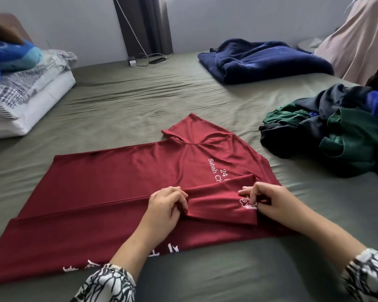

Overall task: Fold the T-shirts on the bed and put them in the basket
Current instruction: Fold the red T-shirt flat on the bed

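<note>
2 hands hold a red T-shirt (109, 192) that lies flat on the green bed (122, 105). The left hand (165, 209) pinches a folded edge. The right hand (267, 202) pinches the sleeve fold. A pile of dark shirts (336, 129) sits nearby on the right.

One view only — a wide-angle head camera. It looks forward and down, close over the bed (127, 101).

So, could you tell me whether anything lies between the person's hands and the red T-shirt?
Nothing does: the left hand and right hand both already grip the folded sleeve of the red T-shirt. No basket is in view.
</note>
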